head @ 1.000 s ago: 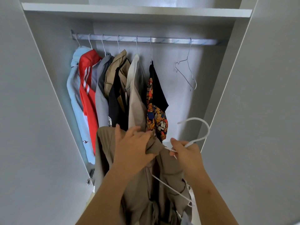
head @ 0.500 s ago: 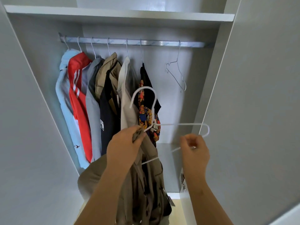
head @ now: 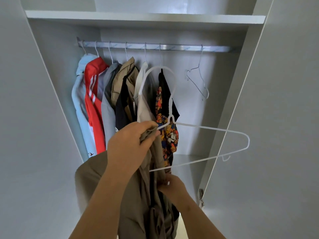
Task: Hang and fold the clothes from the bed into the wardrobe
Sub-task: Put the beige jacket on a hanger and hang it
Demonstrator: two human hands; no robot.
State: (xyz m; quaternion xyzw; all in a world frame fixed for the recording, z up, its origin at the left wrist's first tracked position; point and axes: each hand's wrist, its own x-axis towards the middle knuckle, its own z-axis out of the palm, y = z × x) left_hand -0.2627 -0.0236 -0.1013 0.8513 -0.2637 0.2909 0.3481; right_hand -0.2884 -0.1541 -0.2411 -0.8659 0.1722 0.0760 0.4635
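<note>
Left door (head: pixel 25 118): one, open, at the left edge.
Rail (head: pixel 181 47): one, under one shelf (head: pixel 138 15); we count seven hooks over it.
Hung clothes: six, packed on the rail's left half: light blue hoodie (head: pixel 78 104), red jacket (head: pixel 93 100), grey top (head: pixel 107 109), tan jacket (head: pixel 120 87), cream shirt (head: pixel 143 104), black printed shirt (head: pixel 165 118).
Left hand (head: pixel 131 144): raised before the hung clothes, fingers curled round a bunch of the khaki garment (head: pixel 89 178), where the left shoulder of the white hanger (head: pixel 207 128) runs in.
Khaki garment: one, not yet on the rail; it hangs from the left hand, down between the forearms.
Right hand (head: pixel 172 185): lower, just under the hanger's bottom bar, fingers pinching a khaki fold.
White hanger: one, hook up, right end bare.
Wire hanger (head: pixel 198 78): one, empty, on the rail, apart from the clothes.
Right door (head: pixel 284 118): one, open.
</note>
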